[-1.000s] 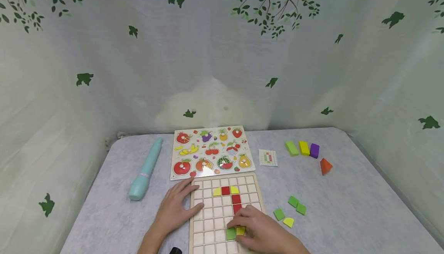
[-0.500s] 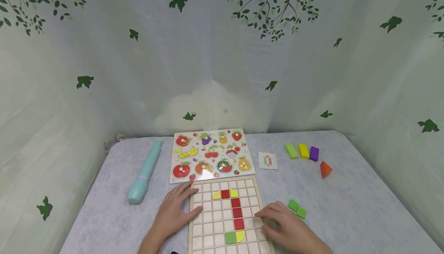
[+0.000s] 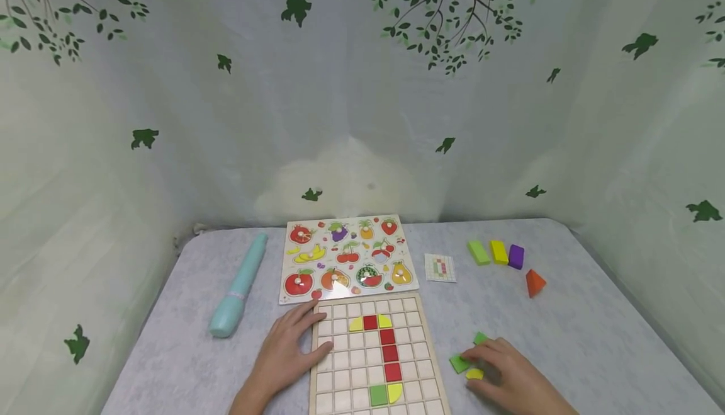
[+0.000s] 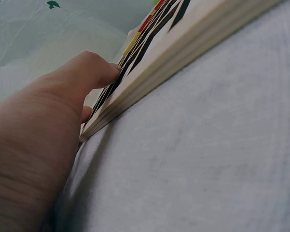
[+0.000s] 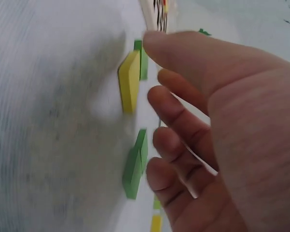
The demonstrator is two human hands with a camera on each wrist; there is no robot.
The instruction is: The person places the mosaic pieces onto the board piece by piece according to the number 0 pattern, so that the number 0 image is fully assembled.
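Note:
A wooden grid board (image 3: pixel 345 380) lies flat at the front middle, with several red tiles (image 3: pixel 390 353), yellow quarter-round tiles (image 3: pixel 394 393) and one green tile (image 3: pixel 377 395) set in its squares. My left hand (image 3: pixel 287 353) rests on the board's left edge; in the left wrist view its thumb (image 4: pixel 99 72) lies over the top. Right of the board, my right hand (image 3: pixel 512 371) hovers low above loose tiles, thumb and fingers apart and holding nothing. Nearest to it are a yellow quarter-round tile (image 5: pixel 129 82) and green square tiles (image 5: pixel 132 174). The hand partly hides them in the head view.
Behind the board lies a fruit puzzle (image 3: pixel 351 261). A small pattern card (image 3: pixel 440 268) lies to its right. Farther right are a light green block (image 3: pixel 478 252), a yellow block (image 3: pixel 499 252), a purple block (image 3: pixel 516 257) and an orange triangular block (image 3: pixel 535 283). A teal tapered object (image 3: pixel 238 292) lies left.
My right hand has left the yellow quarter-round tile on the board and moved right, over the loose tiles. My left hand stays at the board's left edge.

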